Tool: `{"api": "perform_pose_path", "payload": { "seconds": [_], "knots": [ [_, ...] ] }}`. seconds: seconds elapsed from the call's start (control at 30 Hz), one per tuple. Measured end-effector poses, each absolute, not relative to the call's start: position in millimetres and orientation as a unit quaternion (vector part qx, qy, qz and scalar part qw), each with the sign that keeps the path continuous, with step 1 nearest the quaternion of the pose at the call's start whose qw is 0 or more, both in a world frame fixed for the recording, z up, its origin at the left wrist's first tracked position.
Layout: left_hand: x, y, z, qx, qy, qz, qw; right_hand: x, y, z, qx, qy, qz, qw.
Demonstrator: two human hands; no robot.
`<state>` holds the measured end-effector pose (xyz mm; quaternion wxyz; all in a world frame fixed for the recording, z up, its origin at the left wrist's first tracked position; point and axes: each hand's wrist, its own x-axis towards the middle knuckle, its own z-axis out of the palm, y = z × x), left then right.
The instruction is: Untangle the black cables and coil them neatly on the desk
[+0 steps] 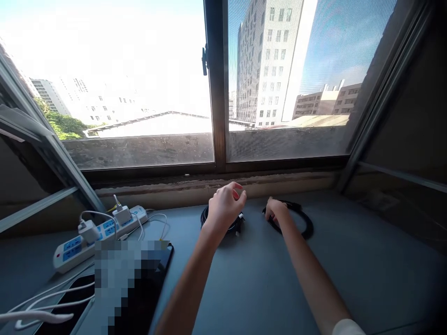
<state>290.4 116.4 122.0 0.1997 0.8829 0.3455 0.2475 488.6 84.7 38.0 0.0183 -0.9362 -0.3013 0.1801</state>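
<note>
My left hand point(225, 204) hovers loosely curled over a coiled black cable point(223, 224) below the window frame point(216, 116). My right hand point(275, 210) presses another black cable loop point(303, 222) flat beside it, keeping it coiled.

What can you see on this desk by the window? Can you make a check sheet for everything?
Surface: grey flat tabletop running up to the window sill.
Job's things: two coiled black cables; the left black cable coil lies under the left hand, the right black cable loop lies by the right hand.
Clutter: white power strip with blue sockets holding two white plug adapters; black flat tablet, partly blurred.
Hands: left hand is over the left coil, fingers curled; right hand touches the right loop's near edge.
Cables: thin white charger leads trail from the strip across the front left.
Surroundings: dark-framed sliding window, buildings and blue sky outside.
</note>
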Motion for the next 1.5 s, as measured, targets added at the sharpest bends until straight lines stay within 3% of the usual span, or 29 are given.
{"api": "perform_pose_path", "payload": {
  "seconds": [0.13,0.27,0.63,0.8,0.87,1.0,1.13,1.37,1.5],
  "knots": [
    [281.7,115.0,128.4,0.879,0.337,0.271,0.199,489.6,86.3,34.1,-0.932,-0.256,0.253,0.044],
    [275.4,116.6,135.4,0.868,0.352,0.286,0.201,487.4,80.7,43.6,-0.926,-0.248,0.254,0.127],
    [276.1,109.2,135.2,0.878,0.330,0.275,0.214,475.9,54.4,101.9,-0.818,-0.314,0.081,0.474],
    [279.5,89.5,133.6,0.888,0.203,0.224,0.346,442.2,36.3,133.2,-0.595,-0.352,0.110,0.714],
    [280.0,80.8,132.8,0.873,0.151,0.220,0.408,427.7,30.4,143.5,-0.528,-0.332,0.136,0.770],
    [279.7,67.2,131.8,0.846,0.110,0.252,0.457,402.7,25.2,153.3,-0.455,-0.330,0.173,0.809],
    [277.4,64.0,133.7,0.832,0.104,0.261,0.479,392.0,24.0,152.2,-0.429,-0.370,0.124,0.815],
    [275.6,63.6,136.4,0.772,0.064,0.308,0.553,396.5,20.2,147.7,-0.484,-0.404,0.124,0.766],
    [281.1,63.3,133.5,0.709,0.049,0.333,0.619,388.4,14.6,147.9,-0.551,-0.429,0.044,0.715]
  ]
}}
